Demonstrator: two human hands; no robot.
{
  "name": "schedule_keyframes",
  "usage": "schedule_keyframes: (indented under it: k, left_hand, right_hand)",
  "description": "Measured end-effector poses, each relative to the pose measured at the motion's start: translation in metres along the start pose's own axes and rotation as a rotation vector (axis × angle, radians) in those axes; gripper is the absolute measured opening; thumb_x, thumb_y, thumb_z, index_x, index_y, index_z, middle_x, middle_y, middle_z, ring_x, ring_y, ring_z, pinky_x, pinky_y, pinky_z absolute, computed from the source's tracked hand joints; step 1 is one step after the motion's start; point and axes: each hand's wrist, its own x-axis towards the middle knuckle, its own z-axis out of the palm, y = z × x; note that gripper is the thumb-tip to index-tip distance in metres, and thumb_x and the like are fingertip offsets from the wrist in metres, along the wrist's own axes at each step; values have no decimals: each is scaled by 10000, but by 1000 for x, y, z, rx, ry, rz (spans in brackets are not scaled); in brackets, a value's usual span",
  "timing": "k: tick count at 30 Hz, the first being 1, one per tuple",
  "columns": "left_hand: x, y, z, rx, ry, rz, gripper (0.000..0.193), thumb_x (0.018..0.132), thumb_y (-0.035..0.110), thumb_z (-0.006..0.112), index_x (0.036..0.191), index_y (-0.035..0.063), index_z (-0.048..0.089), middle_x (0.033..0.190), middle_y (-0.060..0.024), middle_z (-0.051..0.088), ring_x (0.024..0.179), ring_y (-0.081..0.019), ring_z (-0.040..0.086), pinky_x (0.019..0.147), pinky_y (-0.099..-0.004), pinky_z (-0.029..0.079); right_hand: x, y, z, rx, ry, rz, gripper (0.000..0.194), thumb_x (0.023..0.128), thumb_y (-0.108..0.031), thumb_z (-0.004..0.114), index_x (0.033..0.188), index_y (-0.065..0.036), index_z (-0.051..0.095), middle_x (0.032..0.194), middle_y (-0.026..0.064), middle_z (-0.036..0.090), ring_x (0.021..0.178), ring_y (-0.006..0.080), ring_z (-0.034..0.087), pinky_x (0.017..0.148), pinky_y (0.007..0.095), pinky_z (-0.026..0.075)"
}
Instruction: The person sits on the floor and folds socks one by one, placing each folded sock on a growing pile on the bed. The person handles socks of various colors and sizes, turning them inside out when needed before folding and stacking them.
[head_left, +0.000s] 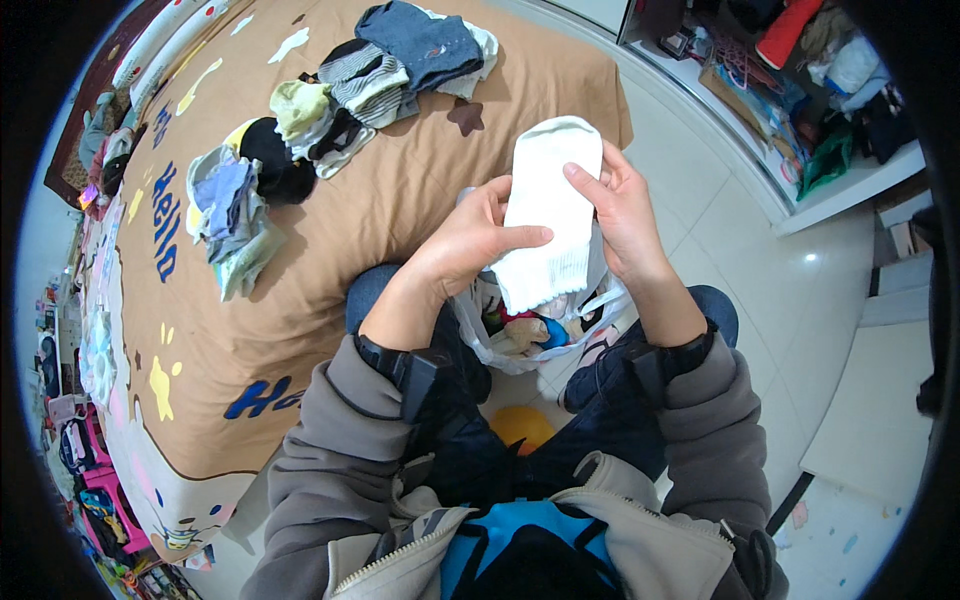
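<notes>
A white sock (555, 202) with a ribbed cuff is stretched flat between my two hands, its cuff end towards me. My left hand (480, 232) pinches its left edge, thumb on top. On the opposite edge, my right hand (619, 202) holds it with the thumb on the upper face and the fingers behind. Beneath the sock, between my knees, stands a white plastic bag (510, 364) full of mixed socks and small cloth items (525, 334). The sock hides part of the bag's opening.
On the bed's brown cover (337, 247) lie folded socks: a blue-and-pale pile (229, 195), a black one (281, 161), a striped one (367, 82) and a dark blue one (424, 49). An open cupboard (787, 97) holds clutter at the right. Pink shelving (112, 495) stands lower left.
</notes>
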Motion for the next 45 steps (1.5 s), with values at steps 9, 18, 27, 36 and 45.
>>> schedule_keyframes:
  k: [9,18,27,36,45]
  left_hand:
    - [-59,48,10,-100,97,139,780,752,-28,726,1388,-58,275,1158,-157,595,1026,-198,623,890,-311,508]
    - [-169,148,-125,56,514,603,648,816,96,589,1401,-38,345,1294,-226,517,1085,-276,615,926,-345,504]
    - [-194,101,-284,1,835,111,312,888,178,616,1173,59,573,1078,-63,650,912,-179,648,823,-326,534]
    - [-189,114,-249,123,784,241,463,845,100,617,1294,88,504,1113,-34,638,920,-141,639,790,-275,528]
    - [-175,135,-234,1189,1263,182,538,881,244,642,1343,30,469,1226,-112,592,1115,-187,567,920,-334,460]
  right_hand:
    - [2,-2,-5,-155,1,154,571,976,-266,519,1395,36,275,1044,152,656,779,110,594,669,230,464]
    - [-1,-3,0,-94,-58,119,605,976,-302,517,1380,51,237,939,139,685,643,93,576,570,205,416]
    - [0,3,-1,-177,-105,159,544,990,-293,493,1370,34,283,930,161,678,653,105,600,570,195,443]
    - [0,3,0,-190,-114,176,538,981,-274,512,1366,32,294,908,157,680,650,104,604,555,196,440]
    - [-2,2,0,-209,-161,188,508,978,-253,517,1357,23,320,883,139,680,631,99,594,548,187,435]
